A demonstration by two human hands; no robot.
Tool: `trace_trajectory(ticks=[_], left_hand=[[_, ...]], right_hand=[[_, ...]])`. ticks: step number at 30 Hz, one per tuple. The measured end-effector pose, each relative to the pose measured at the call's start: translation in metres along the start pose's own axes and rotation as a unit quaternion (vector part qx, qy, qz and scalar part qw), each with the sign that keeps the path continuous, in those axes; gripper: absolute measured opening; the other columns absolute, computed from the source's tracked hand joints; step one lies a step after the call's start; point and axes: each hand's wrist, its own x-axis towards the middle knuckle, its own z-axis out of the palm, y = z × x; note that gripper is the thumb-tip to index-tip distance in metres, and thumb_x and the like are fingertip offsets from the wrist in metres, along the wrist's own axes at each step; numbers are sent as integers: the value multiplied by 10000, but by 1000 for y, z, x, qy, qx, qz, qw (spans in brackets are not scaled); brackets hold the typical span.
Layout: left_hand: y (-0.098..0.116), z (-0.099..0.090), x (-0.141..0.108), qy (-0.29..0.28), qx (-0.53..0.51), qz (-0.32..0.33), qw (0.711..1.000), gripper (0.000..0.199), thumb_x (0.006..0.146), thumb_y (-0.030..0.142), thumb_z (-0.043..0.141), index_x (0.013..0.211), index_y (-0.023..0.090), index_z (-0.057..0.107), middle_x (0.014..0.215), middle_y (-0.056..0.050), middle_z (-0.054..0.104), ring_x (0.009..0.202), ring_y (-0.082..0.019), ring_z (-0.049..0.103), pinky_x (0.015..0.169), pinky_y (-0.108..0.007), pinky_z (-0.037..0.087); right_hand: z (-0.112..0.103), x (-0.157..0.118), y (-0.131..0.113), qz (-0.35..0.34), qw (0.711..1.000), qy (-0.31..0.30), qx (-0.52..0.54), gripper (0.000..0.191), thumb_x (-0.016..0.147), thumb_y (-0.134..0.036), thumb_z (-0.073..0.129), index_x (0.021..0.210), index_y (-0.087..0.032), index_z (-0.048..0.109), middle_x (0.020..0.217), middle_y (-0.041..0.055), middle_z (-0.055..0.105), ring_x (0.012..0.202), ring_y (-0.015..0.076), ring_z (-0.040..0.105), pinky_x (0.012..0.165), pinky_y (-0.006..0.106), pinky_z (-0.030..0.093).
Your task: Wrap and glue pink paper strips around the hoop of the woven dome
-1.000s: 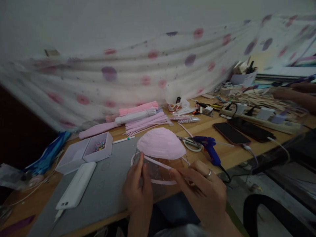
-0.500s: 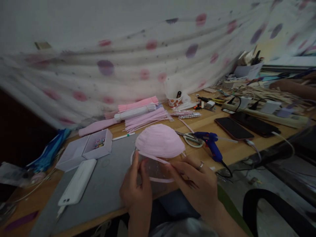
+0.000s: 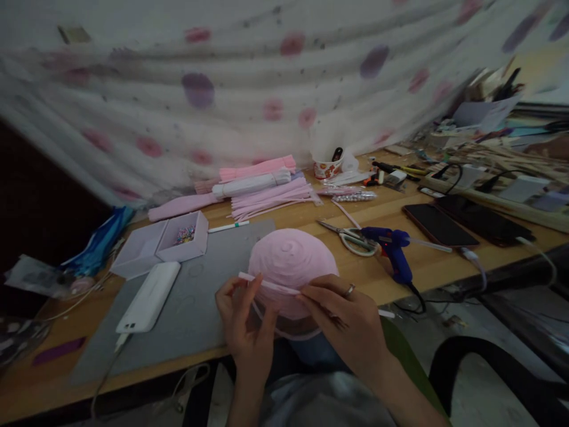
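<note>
A round pink dome with coiled rings (image 3: 291, 255) sits at the table's front edge, between my hands. Across its near side runs a thin pink strip (image 3: 271, 286). My left hand (image 3: 246, 323) pinches the strip near its left end, thumb and fingers close to the dome. Further right, my right hand (image 3: 347, 320), with a ring on one finger, pinches the same strip between thumb and forefinger. A pale loop curves below the dome, partly hidden by the hands. The strip's other end (image 3: 386, 313) shows to the right of my right hand.
Scissors (image 3: 351, 237) and a blue glue gun (image 3: 391, 246) lie on the right, near two dark phones (image 3: 440, 225). On the left are a white power bank (image 3: 149, 296) and a box of beads (image 3: 183, 237). Pink strip bundles (image 3: 271, 198) lie behind.
The dome has tilted, so its coiled top now shows. The strip has come up across its near side, and the left fingers have shifted along it. The camera view has shifted slightly.
</note>
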Motion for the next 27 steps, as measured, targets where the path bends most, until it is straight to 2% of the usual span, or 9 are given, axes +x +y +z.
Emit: trace_trajectory(ticks=[4,9,17,19,21,22,24,25,27], left_hand=[[11,-3,8,-36,7,43,998,108,841,327,688,930,315,746,1326,-25,443,1252,-220,480,1020,-365,451],[10,-11,17,0,5,-40,999,149,839,359,677,728,264,708,1265,-17,573,1235,-234,495,1058,-459,400],[-40,-68,56,264,0,-95,960,247,643,332,799,566,193,610,832,-4,665,901,-204,634,976,-454,465],[-51,-79,59,301,-22,-116,946,376,726,395,707,478,198,505,621,27,576,723,-181,624,923,-477,503],[-58,-85,57,288,-22,-136,948,423,812,435,607,476,206,493,593,16,571,708,-186,638,933,-499,507],[-61,-87,55,258,-14,-142,956,365,814,434,612,538,201,561,702,-14,645,800,-205,664,961,-500,498],[-65,-87,49,174,10,-139,975,188,762,382,700,816,202,705,1135,-79,691,1072,-252,644,1012,-485,479],[-66,-86,46,138,25,-127,982,233,750,349,724,942,216,721,1282,-84,639,1165,-263,607,1034,-479,467],[-68,-85,42,98,50,-85,990,160,809,333,676,906,226,745,1249,-70,676,1150,-259,627,1062,-500,446]], right_hand=[[-1,3,-4,-30,999,-23,-10,151,938,-189,570,912,-192,719,852,46,736,721,134,710,635,209,546],[-3,3,-6,-42,999,-6,-32,162,936,-174,567,907,-196,725,850,47,740,721,132,711,623,207,540],[-10,6,-3,-22,998,32,-40,64,865,-136,660,851,-172,711,802,34,721,669,118,688,600,194,536],[-12,6,-2,-16,998,48,-41,52,849,-124,677,843,-169,701,788,30,715,676,120,685,599,195,535],[-13,6,-2,-10,997,59,-42,50,846,-127,683,840,-175,698,778,25,713,680,123,686,589,198,533],[-14,6,-2,-4,997,62,-43,52,848,-132,683,832,-179,698,770,21,711,673,122,684,582,199,531],[-16,6,-1,10,997,64,-52,61,850,-137,679,816,-183,698,761,18,707,661,122,678,576,207,529],[-17,6,-1,13,996,67,-60,64,851,-139,678,812,-185,699,762,20,706,665,126,677,583,214,531],[-18,6,1,15,994,74,-78,61,852,-149,677,817,-192,701,776,24,707,685,138,678,609,236,539]])
